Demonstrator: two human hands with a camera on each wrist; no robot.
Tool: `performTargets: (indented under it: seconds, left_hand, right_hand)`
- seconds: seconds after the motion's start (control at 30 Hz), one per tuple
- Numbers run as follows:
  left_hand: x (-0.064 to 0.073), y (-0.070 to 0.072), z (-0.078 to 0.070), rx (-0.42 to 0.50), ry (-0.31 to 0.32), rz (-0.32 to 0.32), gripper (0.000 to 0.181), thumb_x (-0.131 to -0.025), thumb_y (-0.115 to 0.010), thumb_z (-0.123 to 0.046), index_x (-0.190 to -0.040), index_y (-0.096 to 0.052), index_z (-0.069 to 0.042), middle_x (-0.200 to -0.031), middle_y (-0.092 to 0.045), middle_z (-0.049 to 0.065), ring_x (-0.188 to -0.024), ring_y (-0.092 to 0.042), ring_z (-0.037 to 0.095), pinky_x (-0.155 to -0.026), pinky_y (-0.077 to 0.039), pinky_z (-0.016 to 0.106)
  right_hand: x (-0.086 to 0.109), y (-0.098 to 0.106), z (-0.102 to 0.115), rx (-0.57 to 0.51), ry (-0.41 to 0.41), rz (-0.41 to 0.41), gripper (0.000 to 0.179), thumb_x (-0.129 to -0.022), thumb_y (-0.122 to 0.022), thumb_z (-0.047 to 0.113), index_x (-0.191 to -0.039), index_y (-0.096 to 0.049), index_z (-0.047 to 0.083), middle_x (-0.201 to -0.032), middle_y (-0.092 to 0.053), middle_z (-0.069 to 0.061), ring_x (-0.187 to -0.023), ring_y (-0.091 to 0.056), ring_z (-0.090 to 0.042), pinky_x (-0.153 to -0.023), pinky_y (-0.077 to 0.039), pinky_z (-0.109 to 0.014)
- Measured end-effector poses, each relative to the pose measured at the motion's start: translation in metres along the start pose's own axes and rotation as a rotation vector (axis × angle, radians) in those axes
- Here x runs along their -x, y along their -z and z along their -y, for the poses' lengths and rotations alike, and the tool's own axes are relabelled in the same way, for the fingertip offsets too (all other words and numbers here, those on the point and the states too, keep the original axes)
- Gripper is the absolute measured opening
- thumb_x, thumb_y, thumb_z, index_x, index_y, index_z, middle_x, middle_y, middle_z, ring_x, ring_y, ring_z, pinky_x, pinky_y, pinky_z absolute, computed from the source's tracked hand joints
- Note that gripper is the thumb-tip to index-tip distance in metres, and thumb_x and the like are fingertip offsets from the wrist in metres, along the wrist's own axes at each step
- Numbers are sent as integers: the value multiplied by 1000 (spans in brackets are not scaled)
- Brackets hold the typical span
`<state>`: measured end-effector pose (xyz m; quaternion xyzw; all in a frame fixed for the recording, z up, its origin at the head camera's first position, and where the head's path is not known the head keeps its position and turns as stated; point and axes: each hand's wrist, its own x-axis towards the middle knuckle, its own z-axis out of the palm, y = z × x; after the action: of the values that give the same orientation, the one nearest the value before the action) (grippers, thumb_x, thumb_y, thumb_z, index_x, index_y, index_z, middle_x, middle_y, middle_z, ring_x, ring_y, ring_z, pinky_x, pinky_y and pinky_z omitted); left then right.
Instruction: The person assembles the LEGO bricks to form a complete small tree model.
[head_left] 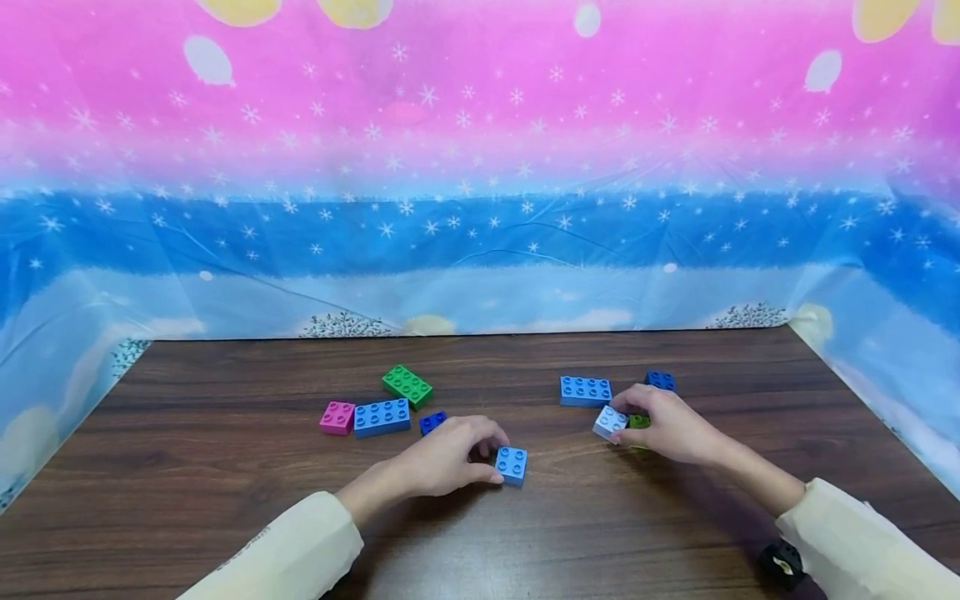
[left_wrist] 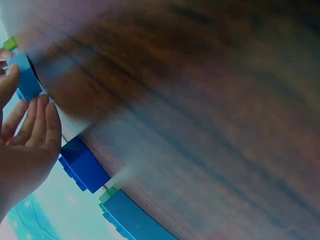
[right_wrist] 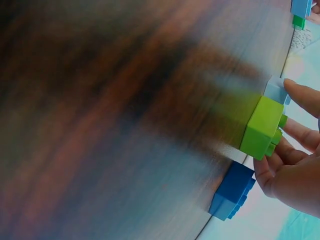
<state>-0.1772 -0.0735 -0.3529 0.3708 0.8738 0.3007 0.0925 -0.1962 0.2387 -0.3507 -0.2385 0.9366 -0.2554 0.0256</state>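
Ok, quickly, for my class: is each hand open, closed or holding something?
Left hand: holding the square blue block between thumb and fingers.
Right hand: holding the pale blue block.

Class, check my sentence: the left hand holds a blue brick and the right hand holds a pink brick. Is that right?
The colour pink is wrong: the right hand holds a pale blue brick, as the head view shows. The left hand does hold a blue brick.
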Motion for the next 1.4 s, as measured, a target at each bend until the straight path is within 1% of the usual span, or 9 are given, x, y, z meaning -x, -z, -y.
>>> performTargets:
  seconds: [0.1,0.17,0.47,0.63,0.83,0.93,1.17,1.27,1.4]
  left_hand:
    - [-1,-2,1,-6,21,-41,29,-81,-70,-21,-104,-61,-6,-91,-59,2,-85,-56,15,-74,-47,27]
    - [-2,-2,1,-4,25,-51,30,-81,-71,-22,-104,-61,-6,-90,-60,2,-84,-57,16,-73,-47,28]
    - [0,-1,3,33,16,-41,28,-80,-71,-19,-103,-61,-6,-93,-62,4,-87,-58,17,-75,-47,27]
    - [0,-2,3,35,27,-34,27,-82,-70,-20,-103,-61,-7,-92,-62,3,-87,-58,17,-75,-47,27]
    - [0,-2,3,25,30,-42,27,-82,-70,-20,-103,-61,-6,-91,-61,3,-86,-58,17,-74,-47,28]
    - [0,-3,3,26,32,-43,27,-82,-70,-20,-103,-61,-6,-91,-61,3,-86,-58,17,-74,-47,28]
    - [-1,-3,3,31,51,-43,26,-82,-70,-22,-101,-60,-7,-90,-61,3,-85,-58,16,-74,-47,28]
    - [-2,-2,2,34,56,-41,26,-82,-70,-22,-100,-60,-7,-89,-61,2,-84,-58,15,-74,-47,27]
    - [-2,-2,2,39,64,-38,26,-82,-70,-22,-100,-59,-7,-89,-61,3,-84,-58,15,-73,-47,27]
  right_hand:
    - [0,0,0,8,12,6,32,-79,-72,18,-106,-62,4,-100,-59,-5,-87,-53,-16,-70,-45,-32]
    - [0,0,-1,12,15,11,31,-80,-71,17,-107,-62,4,-101,-59,-5,-87,-53,-16,-70,-45,-32]
    - [-1,1,1,23,9,26,29,-80,-70,15,-106,-62,5,-100,-58,-4,-83,-50,-16,-68,-43,-32]
    - [0,2,3,-1,21,49,29,-82,-69,18,-108,-62,7,-104,-58,-6,-85,-50,-16,-68,-42,-32]
    - [-8,11,17,-14,30,48,31,-83,-67,16,-112,-60,6,-108,-58,-6,-94,-55,-21,-73,-46,-34]
    - [-13,12,30,-28,65,32,31,-84,-67,17,-113,-60,7,-109,-58,-7,-95,-55,-23,-73,-46,-34]
    - [-23,-1,62,-58,200,89,30,-84,-67,19,-112,-60,10,-109,-58,-4,-99,-54,-24,-78,-46,-39]
    - [-27,-9,70,-85,241,119,29,-84,-67,20,-110,-60,10,-107,-58,-1,-99,-54,-22,-80,-45,-40]
    - [-30,-19,76,-124,261,154,29,-85,-66,22,-110,-61,10,-106,-58,2,-100,-54,-21,-83,-45,-39]
